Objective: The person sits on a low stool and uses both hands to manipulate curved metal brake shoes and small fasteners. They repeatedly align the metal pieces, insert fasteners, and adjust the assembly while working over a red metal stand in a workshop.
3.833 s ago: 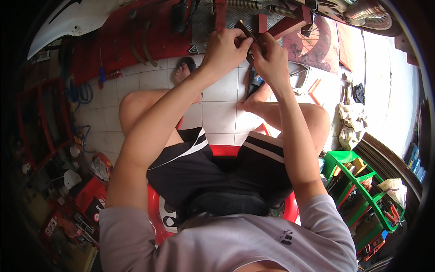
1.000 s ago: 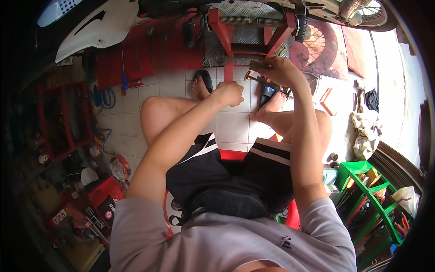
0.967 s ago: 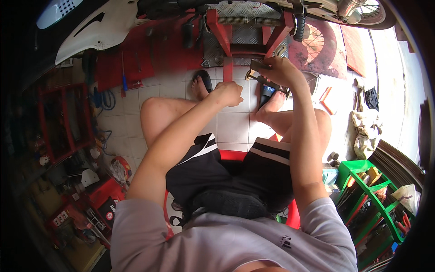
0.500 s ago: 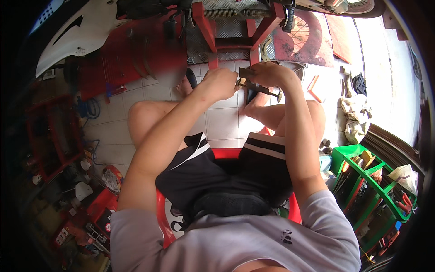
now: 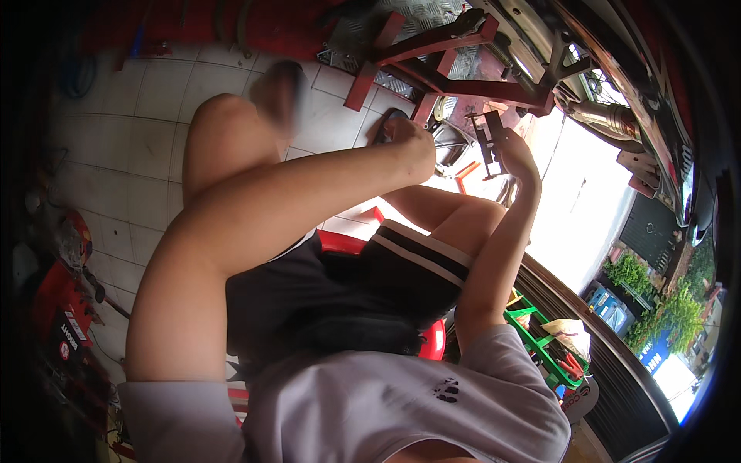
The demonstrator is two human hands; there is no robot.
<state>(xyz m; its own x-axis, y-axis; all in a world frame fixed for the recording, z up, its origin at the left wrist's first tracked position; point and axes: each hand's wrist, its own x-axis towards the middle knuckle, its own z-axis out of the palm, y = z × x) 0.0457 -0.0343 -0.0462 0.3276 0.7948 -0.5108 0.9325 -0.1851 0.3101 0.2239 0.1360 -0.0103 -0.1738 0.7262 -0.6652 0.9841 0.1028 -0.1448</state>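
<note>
While your right hand pinches the dark metal clamp-like part near its flat plate, your left hand hangs curled to the left of it, not touching. Can't tell whether those left fingers enclose anything. Part is up in the air above your right knee, near the red steel frame. Gripping one side probably leaves the thin rod and its end piece clear of your fingers, and the bright ground behind likely helps you see its outline. You're seated low on a red stool, knees apart, presumably for arm room. Green tool rack sits by your right side, likely for easy reach.
</note>
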